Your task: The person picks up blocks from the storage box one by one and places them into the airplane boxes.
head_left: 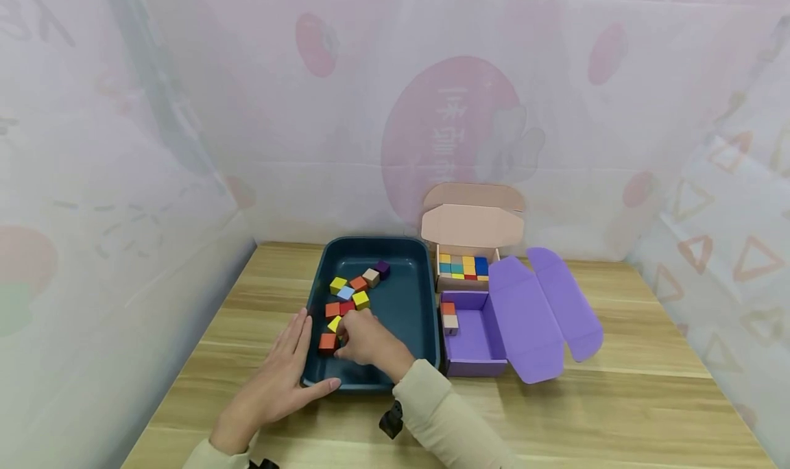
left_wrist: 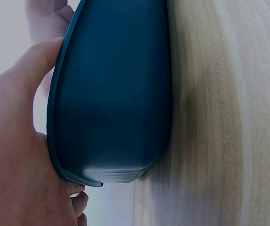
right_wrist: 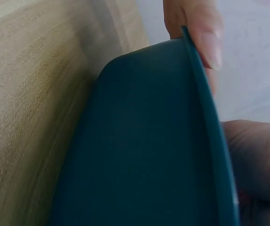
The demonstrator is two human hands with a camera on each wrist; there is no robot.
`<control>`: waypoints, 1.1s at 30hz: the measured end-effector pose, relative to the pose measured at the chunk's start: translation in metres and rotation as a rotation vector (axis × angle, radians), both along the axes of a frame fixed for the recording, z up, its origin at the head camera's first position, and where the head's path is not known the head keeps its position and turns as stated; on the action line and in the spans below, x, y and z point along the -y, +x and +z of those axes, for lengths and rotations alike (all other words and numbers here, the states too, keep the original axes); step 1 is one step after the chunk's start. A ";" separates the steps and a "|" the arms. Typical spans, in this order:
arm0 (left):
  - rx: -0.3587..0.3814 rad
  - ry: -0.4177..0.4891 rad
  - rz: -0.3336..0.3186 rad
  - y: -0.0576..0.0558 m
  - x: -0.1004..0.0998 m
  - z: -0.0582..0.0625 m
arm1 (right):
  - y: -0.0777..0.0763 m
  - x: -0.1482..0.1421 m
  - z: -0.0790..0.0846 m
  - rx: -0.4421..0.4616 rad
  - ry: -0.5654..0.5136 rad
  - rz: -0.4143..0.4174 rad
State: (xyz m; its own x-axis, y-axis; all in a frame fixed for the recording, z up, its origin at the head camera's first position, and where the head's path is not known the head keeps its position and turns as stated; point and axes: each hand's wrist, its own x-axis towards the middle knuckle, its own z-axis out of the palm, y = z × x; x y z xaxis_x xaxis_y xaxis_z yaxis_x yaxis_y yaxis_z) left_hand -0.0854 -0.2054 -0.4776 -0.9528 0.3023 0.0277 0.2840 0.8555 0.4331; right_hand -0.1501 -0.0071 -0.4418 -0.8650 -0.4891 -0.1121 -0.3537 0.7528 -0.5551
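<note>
In the head view a dark teal tray point(head_left: 407, 339) holds several coloured wooden cubes. My left hand point(head_left: 274, 380) rests at its near left corner, fingers straight along the left rim, thumb on the near rim; the left wrist view shows that thumb point(left_wrist: 40, 59) against the edge. My right hand point(head_left: 370, 340) is down inside the tray, fingers bent, fingertips beside an orange cube point(head_left: 328, 343) and a yellow cube point(head_left: 335, 324). I cannot tell whether it pinches a cube, as the hand covers the spot. A red cube point(head_left: 347, 308) lies just beyond the knuckles.
Right of the tray, an open purple box point(head_left: 478, 367) contains an orange cube point(head_left: 448, 308) and a pale wood cube point(head_left: 450, 323); its lid point(head_left: 524, 318) spreads rightward. Behind it stands an open peach box point(head_left: 472, 225) with rows of cubes. A printed cloth wall point(head_left: 345, 181) closes the back.
</note>
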 end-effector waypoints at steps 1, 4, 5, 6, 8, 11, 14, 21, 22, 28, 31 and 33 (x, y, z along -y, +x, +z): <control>0.001 -0.001 0.000 0.000 0.000 0.000 | -0.001 0.001 -0.001 -0.001 0.003 0.001; 0.005 -0.001 0.000 0.000 0.000 0.001 | -0.004 0.006 -0.003 0.002 0.013 -0.003; 0.006 -0.002 0.000 0.000 0.000 0.001 | -0.005 0.007 -0.004 0.005 0.016 -0.009; 0.005 -0.004 0.000 0.000 0.000 0.001 | -0.005 0.008 -0.004 0.008 0.018 -0.015; 0.003 0.000 -0.001 0.000 0.000 0.002 | -0.007 0.010 -0.006 0.012 0.021 -0.028; -0.003 0.001 -0.004 0.000 0.000 0.001 | -0.009 0.013 -0.008 0.002 0.030 -0.035; -0.006 0.001 -0.007 0.001 0.000 0.001 | -0.010 0.017 -0.011 -0.018 0.041 -0.032; -0.005 0.007 -0.007 0.000 0.001 0.000 | -0.011 0.020 -0.014 -0.022 0.038 -0.045; -0.006 0.006 -0.006 0.000 0.001 0.000 | -0.011 0.019 -0.013 -0.020 0.035 -0.049; -0.005 -0.007 -0.002 -0.001 -0.001 0.000 | -0.010 0.003 -0.006 -0.001 -0.029 -0.064; 0.006 -0.013 0.002 -0.001 -0.001 0.001 | -0.008 -0.011 0.001 0.001 -0.080 -0.056; 0.014 -0.017 0.007 -0.001 -0.001 0.001 | -0.005 -0.022 0.006 0.006 -0.112 -0.056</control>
State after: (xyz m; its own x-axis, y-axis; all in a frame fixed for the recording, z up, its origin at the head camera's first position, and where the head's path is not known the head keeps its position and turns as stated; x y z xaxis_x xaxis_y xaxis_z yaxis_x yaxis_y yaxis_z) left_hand -0.0869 -0.2044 -0.4765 -0.9552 0.2957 0.0096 0.2719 0.8648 0.4221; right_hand -0.1553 0.0144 -0.4353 -0.8907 -0.4498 -0.0651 -0.3091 0.7045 -0.6388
